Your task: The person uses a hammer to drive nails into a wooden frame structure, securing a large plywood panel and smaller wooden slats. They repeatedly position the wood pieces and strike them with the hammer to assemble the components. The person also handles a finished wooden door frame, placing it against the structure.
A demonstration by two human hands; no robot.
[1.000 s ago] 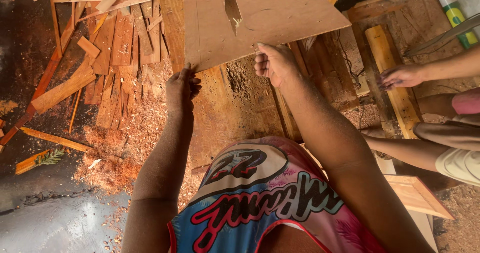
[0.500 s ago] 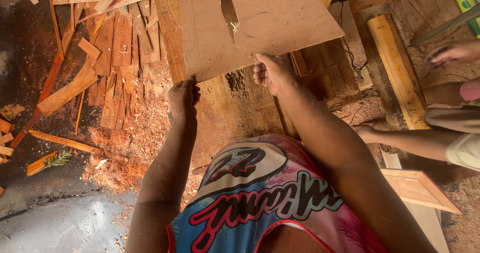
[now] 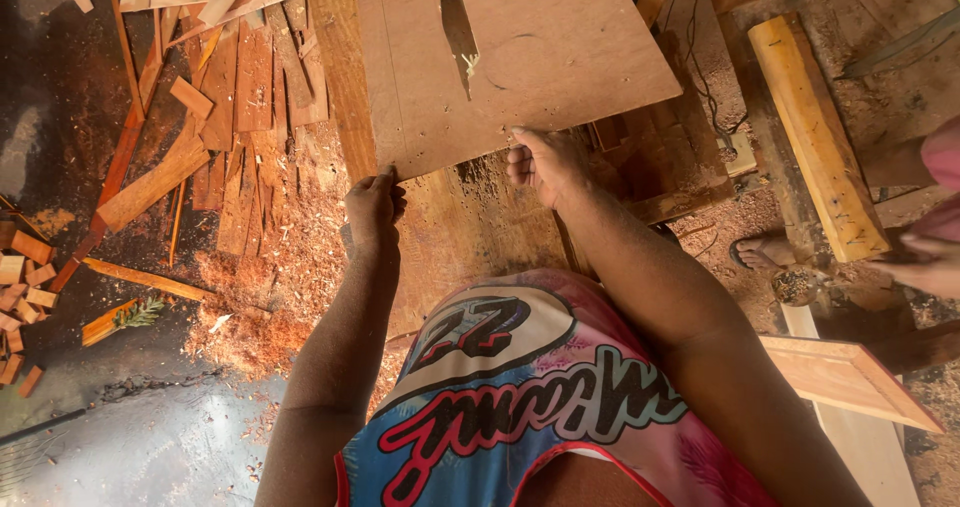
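Observation:
A thin brown plywood sheet (image 3: pixel 540 57) lies across a table saw top, with the blade slot and a tuft of sawdust (image 3: pixel 462 37) near its middle. My left hand (image 3: pixel 372 207) grips the sheet's near left corner. My right hand (image 3: pixel 542 162) is closed on the near edge further right. Below the sheet shows the worn wooden saw table (image 3: pixel 470 227). My arms and a colourful printed shirt fill the lower middle of the view.
Offcut strips and red sawdust (image 3: pixel 230 97) litter the floor at left. A thick pale timber (image 3: pixel 815 137) lies at right. Another person's sandalled foot (image 3: pixel 765 252) and arm (image 3: pixel 925 267) are at right, near a framed wooden panel (image 3: pixel 850 377).
The sheet has slid toward me along the blade, the cut slot now reaching deeper. Both hands stay on its near edge. The other person's arms have drawn back to the right.

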